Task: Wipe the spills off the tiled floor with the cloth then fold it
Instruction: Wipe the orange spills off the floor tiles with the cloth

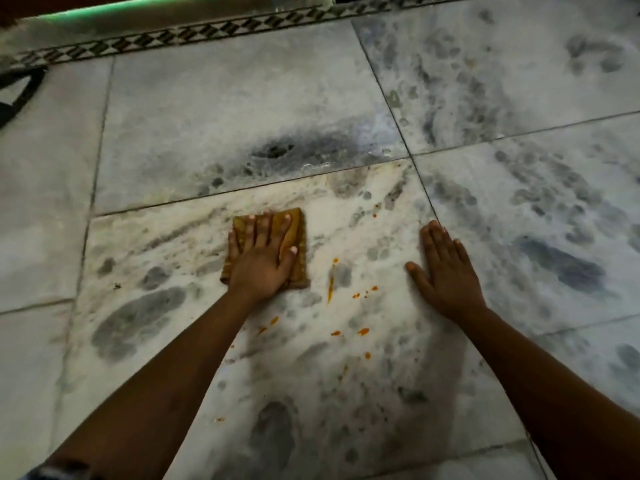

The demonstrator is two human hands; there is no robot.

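The tiled floor (242, 109) fills nearly the whole frame; its large pale marble slabs carry grey veins and dark smudges, and thin grout lines cross near the centre right. A patterned border strip (221, 31) of dark and light diamonds runs along the top edge, with a green-lit ledge (104, 12) above it in the upper left; a dark, curved object (20, 95) sits at the far left edge, too cut off to identify.

Two bare forearms reach in from the bottom corners toward the middle. The left hand (263, 261) lies flat just left of centre, fingers straight and slightly spread, pressing down on the cloth (298, 237); the cloth is a small mustard-yellow square, folded flat against the centre tile, and its top and right edges show past the fingers. The right hand (446, 271) rests palm-down on the bare tile right of centre, fingers straight and together, thumb out to the left, holding nothing; it is apart from the cloth.

Between and below the two hands lie the spills (332, 282): an orange streak just right of the cloth, then small orange drops scattered toward the lower centre; one tiny fleck sits at the lower left beside the left forearm.
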